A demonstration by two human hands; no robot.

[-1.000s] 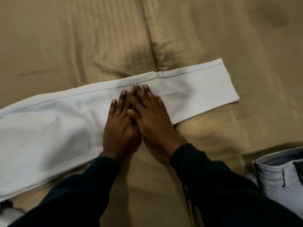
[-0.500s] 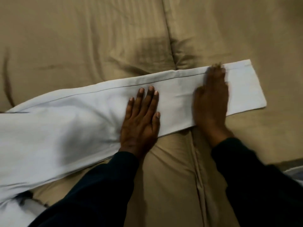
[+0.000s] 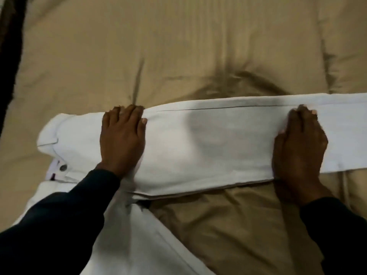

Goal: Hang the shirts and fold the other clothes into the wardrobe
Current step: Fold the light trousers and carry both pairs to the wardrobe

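1. On the tan bed (image 3: 178,46): one pair of white trousers (image 3: 208,147), laid flat, one leg folded over the other
2. Change: a second ago both hands lay together, overlapping, at mid-leg; half a second ago they had parted; now they sit well apart, the left hand (image 3: 121,139) having slid toward the waist, the right hand (image 3: 299,141) resting further along the leg
3. Hand state: both lie flat with fingers extended, palms pressing the cloth, gripping nothing
4. Meaning, as judged: the smoothing pass has run outward along the leg, so the garment is likely ready for its crosswise fold; folding not yet begun, wardrobe not in view
5. Orientation: long axis runs left to right across the view; waistband with its button (image 3: 63,167) at the left, hem end off the right edge
6. Also noted: a further stretch of white cloth (image 3: 139,239) below the left sleeve, toward the bottom edge
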